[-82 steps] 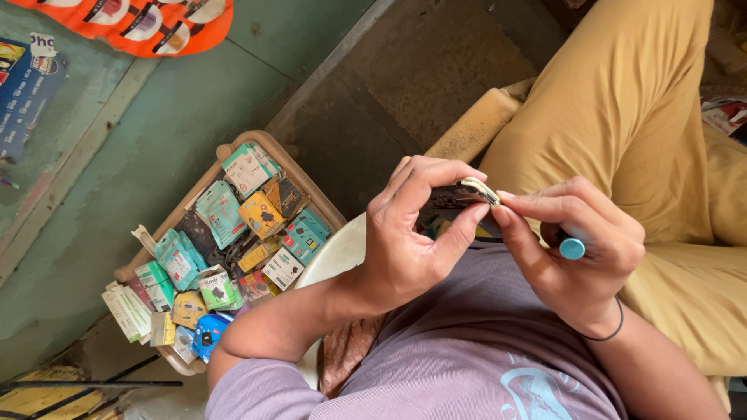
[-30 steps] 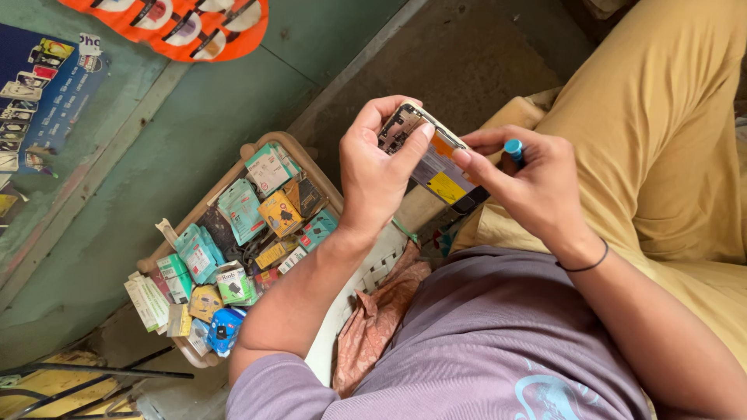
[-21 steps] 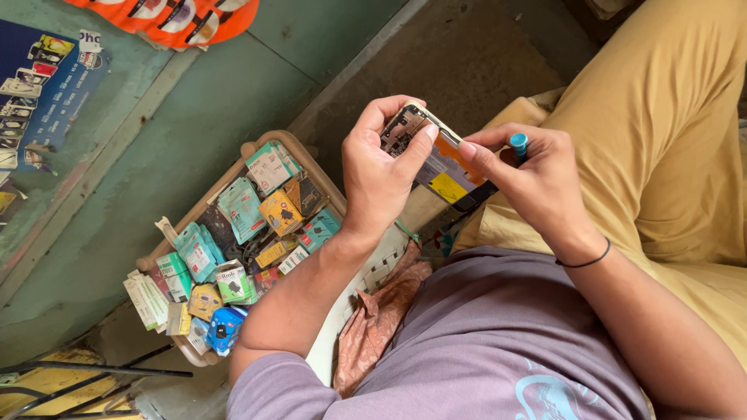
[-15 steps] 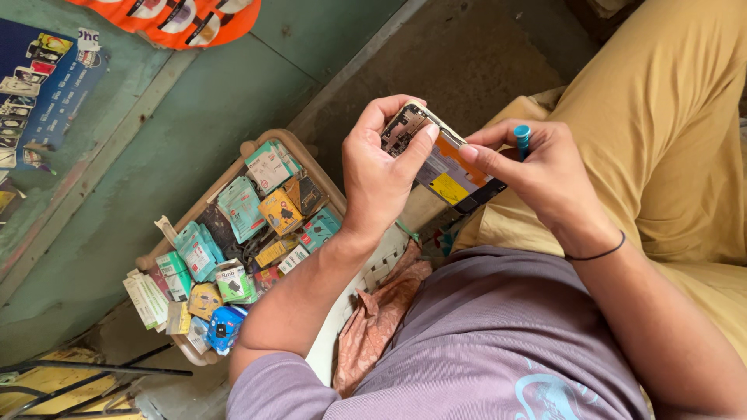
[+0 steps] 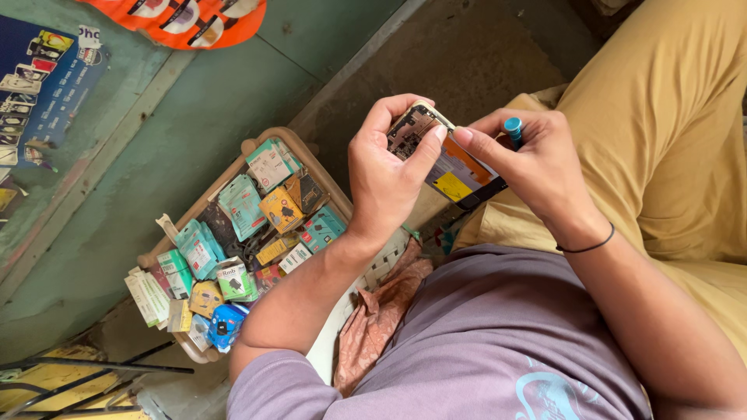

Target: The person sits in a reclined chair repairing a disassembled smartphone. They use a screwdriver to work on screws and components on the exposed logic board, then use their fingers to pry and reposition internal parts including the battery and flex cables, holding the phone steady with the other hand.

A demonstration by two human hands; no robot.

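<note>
A green floor [image 5: 194, 101] fills the left of the view, and on it sits a tan tray [image 5: 307, 152] crowded with small packaged parts in green, yellow and blue. Beside it lies a crumpled brown cloth [image 5: 381, 311]. Above the lap in yellow trousers, the left hand [image 5: 385, 175] is closed around an opened phone [image 5: 443, 155], its insides facing up, thumb pressed on the top edge. The right hand [image 5: 537, 167] pinches a blue-capped screwdriver [image 5: 513, 128], its fingertips touching the phone
</note>
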